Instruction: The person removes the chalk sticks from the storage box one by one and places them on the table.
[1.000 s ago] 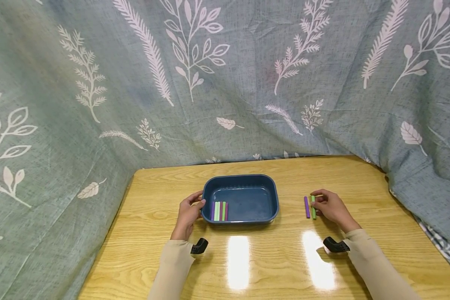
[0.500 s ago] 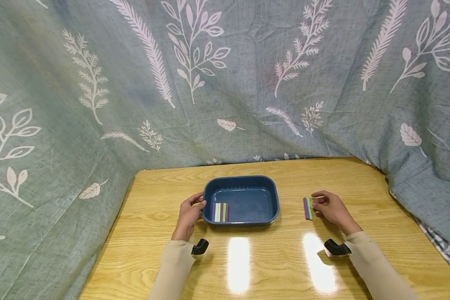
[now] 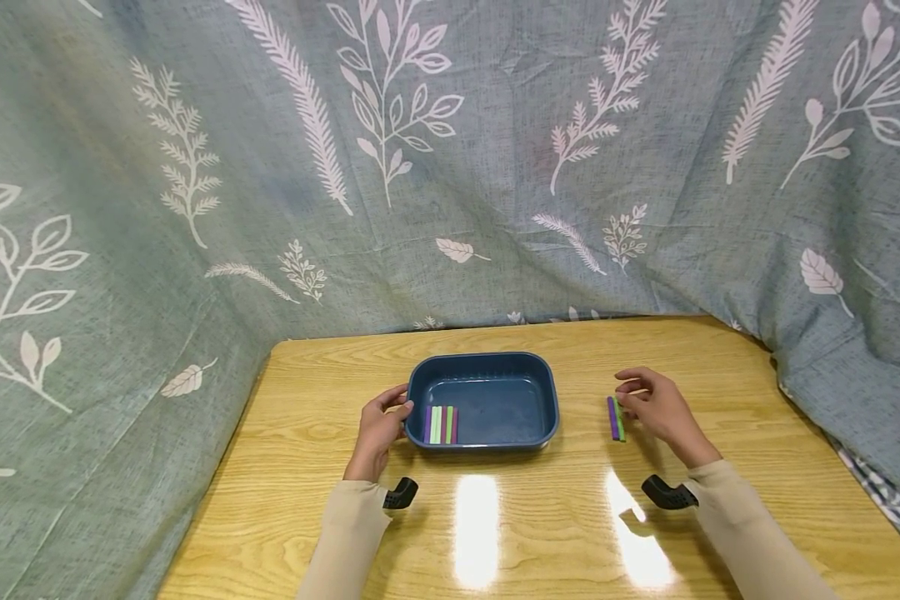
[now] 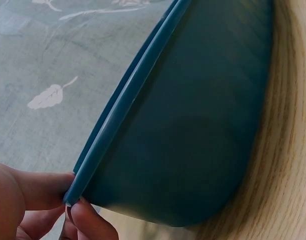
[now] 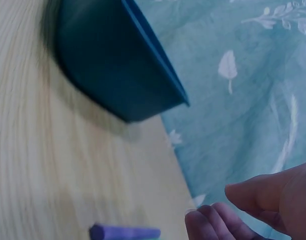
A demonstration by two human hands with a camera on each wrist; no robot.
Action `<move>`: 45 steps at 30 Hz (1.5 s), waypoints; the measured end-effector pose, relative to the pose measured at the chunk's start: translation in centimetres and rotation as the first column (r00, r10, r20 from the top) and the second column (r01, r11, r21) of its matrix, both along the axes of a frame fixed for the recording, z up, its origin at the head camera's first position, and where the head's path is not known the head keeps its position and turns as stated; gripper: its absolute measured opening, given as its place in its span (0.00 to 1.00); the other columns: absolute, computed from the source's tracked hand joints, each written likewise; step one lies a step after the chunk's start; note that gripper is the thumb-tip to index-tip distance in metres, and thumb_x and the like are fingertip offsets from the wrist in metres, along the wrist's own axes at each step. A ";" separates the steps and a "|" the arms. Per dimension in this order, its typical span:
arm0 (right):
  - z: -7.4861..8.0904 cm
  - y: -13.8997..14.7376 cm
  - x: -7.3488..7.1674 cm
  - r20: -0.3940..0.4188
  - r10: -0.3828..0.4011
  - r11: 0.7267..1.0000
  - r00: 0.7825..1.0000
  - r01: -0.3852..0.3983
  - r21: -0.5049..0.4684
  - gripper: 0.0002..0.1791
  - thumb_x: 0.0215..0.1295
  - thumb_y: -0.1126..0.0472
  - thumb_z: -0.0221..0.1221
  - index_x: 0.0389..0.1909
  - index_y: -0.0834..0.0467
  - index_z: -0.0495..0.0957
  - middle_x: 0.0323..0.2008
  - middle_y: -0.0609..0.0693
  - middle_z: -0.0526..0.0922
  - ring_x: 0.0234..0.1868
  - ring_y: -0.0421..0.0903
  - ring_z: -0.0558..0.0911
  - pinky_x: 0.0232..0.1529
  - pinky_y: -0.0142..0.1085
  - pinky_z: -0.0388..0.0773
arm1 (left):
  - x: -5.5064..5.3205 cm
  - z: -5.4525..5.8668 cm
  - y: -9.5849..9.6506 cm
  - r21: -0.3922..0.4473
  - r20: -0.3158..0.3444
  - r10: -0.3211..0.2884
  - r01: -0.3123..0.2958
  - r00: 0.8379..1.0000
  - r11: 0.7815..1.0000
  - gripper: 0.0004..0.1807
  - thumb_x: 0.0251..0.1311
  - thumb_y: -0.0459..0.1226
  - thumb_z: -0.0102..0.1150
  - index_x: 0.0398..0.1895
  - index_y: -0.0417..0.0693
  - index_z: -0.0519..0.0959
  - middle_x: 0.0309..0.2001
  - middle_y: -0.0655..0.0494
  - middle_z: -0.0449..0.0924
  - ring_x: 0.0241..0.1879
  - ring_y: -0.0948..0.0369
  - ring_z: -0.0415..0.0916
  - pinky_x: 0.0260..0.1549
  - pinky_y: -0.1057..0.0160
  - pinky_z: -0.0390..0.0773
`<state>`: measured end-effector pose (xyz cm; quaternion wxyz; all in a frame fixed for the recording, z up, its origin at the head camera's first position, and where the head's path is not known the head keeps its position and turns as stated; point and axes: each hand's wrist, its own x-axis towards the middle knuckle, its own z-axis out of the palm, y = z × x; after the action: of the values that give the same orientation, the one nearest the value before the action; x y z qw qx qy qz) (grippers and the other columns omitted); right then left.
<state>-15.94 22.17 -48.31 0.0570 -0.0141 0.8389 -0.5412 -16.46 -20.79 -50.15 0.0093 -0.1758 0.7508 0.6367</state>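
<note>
My left hand (image 3: 376,427) grips the left end of a dark blue plastic bin (image 3: 502,410). In the left wrist view, thumb and fingers pinch the bin's rim (image 4: 124,110). Inside the bin, a row of several coloured sticks (image 3: 441,425) lies side by side at the left: purple, pale green, maroon and green. To the bin's right, a purple stick (image 3: 612,417) and a green stick (image 3: 622,432) lie together on the table. My right hand (image 3: 658,408) is just above them, hiding part of the green one. In the right wrist view its thumb and fingers are apart, holding nothing.
A light wooden table (image 3: 540,517) carries everything, with bright light reflections near its front. A grey-green curtain (image 3: 495,167) with white leaf patterns hangs behind and at both sides. Black wrist devices (image 3: 400,493) stick out from both cuffs.
The green stick has shifted left against the purple one. My right hand, which was at the green stick, has come off it and moved slightly up and left. The left hand stays on the bin.
</note>
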 end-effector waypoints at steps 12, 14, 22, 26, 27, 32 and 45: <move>1.3 -2.8 -0.5 -0.049 0.035 0.999 0.998 -0.037 -0.025 0.22 0.78 0.71 0.57 0.68 0.74 0.70 0.54 0.71 0.78 0.48 0.65 0.85 0.44 0.48 0.88 | -0.1 -0.1 0.0 0.006 -0.002 -0.007 0.007 1.000 1.000 0.20 0.74 0.28 0.58 0.67 0.37 0.79 0.52 0.44 0.75 0.26 0.62 0.74 0.23 0.68 0.77; 1.4 -3.2 -0.6 -0.048 0.036 0.998 0.998 -0.038 -0.041 0.21 0.78 0.72 0.56 0.67 0.74 0.70 0.54 0.72 0.78 0.49 0.67 0.85 0.46 0.50 0.88 | -0.2 -0.1 0.0 0.006 -0.007 -0.009 0.009 1.000 1.000 0.20 0.74 0.28 0.59 0.67 0.37 0.79 0.52 0.43 0.75 0.26 0.61 0.74 0.23 0.68 0.77; 2.0 -4.9 -0.9 -0.069 0.056 0.995 0.996 -0.061 -0.075 0.19 0.77 0.73 0.57 0.65 0.73 0.73 0.53 0.73 0.79 0.50 0.68 0.85 0.46 0.51 0.88 | -0.2 -0.1 0.0 -0.003 -0.006 0.000 0.000 1.000 1.000 0.20 0.74 0.28 0.59 0.67 0.37 0.79 0.52 0.44 0.75 0.28 0.61 0.74 0.23 0.67 0.77; 2.0 -5.7 -1.0 -0.107 0.067 0.993 0.992 -0.077 -0.089 0.18 0.75 0.74 0.58 0.62 0.74 0.74 0.51 0.73 0.80 0.47 0.67 0.86 0.44 0.49 0.88 | -0.2 -0.2 0.0 -0.003 -0.002 0.006 -0.006 1.000 1.000 0.20 0.74 0.28 0.59 0.67 0.37 0.79 0.52 0.44 0.75 0.29 0.61 0.74 0.23 0.67 0.77; 2.0 -6.0 -1.0 -0.120 0.069 0.992 0.990 -0.080 -0.094 0.17 0.75 0.74 0.58 0.61 0.74 0.74 0.50 0.72 0.81 0.46 0.67 0.86 0.43 0.49 0.89 | -0.2 -0.2 0.0 -0.002 -0.004 0.006 -0.006 1.000 1.000 0.20 0.74 0.28 0.59 0.67 0.36 0.79 0.52 0.44 0.75 0.29 0.61 0.74 0.23 0.67 0.77; 1.8 -7.1 -1.2 -0.171 0.080 0.990 0.982 -0.099 -0.104 0.16 0.72 0.76 0.58 0.58 0.75 0.75 0.46 0.70 0.82 0.41 0.62 0.87 0.39 0.50 0.89 | -0.2 -0.2 0.0 0.004 -0.010 0.005 -0.005 1.000 1.000 0.20 0.74 0.28 0.59 0.67 0.37 0.79 0.52 0.44 0.75 0.28 0.61 0.75 0.22 0.68 0.77; 2.2 -9.6 -1.3 -0.132 0.125 0.986 0.983 -0.138 -0.092 0.17 0.73 0.78 0.56 0.60 0.74 0.75 0.48 0.68 0.82 0.44 0.63 0.87 0.41 0.48 0.88 | 0.0 -0.1 0.0 0.003 -0.006 0.000 0.000 1.000 1.000 0.20 0.74 0.27 0.58 0.68 0.37 0.79 0.52 0.43 0.75 0.27 0.61 0.75 0.23 0.67 0.77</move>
<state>-17.28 12.59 -46.06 0.0390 -0.1063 0.8098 -0.5758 -16.46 -20.78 -50.29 0.0075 -0.1740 0.7498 0.6383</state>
